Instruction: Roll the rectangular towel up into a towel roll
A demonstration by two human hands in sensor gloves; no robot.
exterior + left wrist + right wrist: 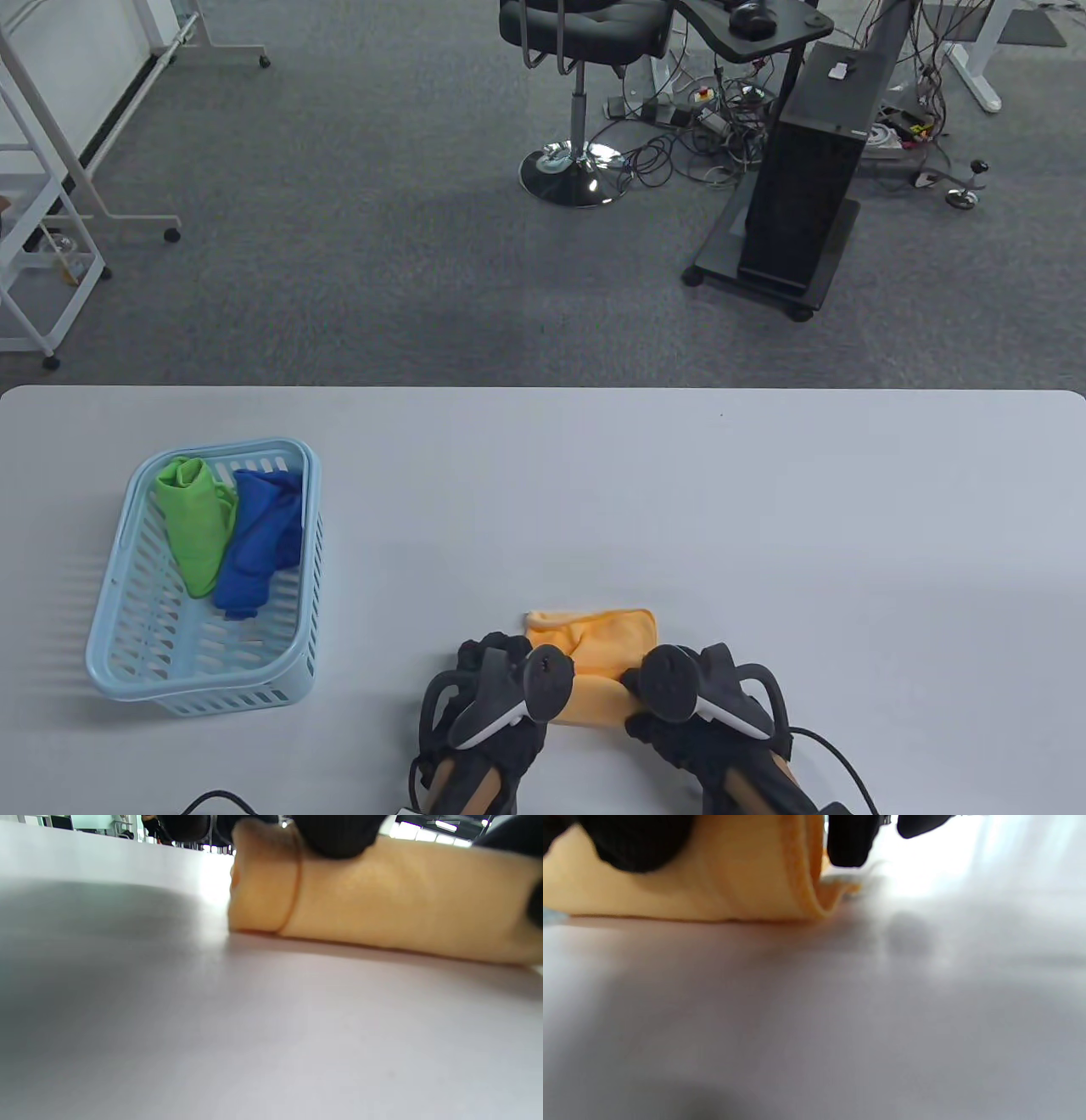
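Note:
An orange towel (594, 645) lies near the table's front edge, partly rolled, with a flat part still lying beyond the roll. My left hand (501, 671) presses on the roll's left end and my right hand (657, 683) on its right end. In the left wrist view the roll (382, 899) lies on the table with black gloved fingers (339, 836) on top of it. In the right wrist view the roll's hemmed end (721, 878) shows with fingers (636, 844) on top of it and another finger (846, 840) beside the end.
A light blue plastic basket (229, 445) stands at the left of the white table (679, 509). It holds a rolled green towel (193, 526) and a blue towel (259, 543). A cable runs off the front edge beside each wrist.

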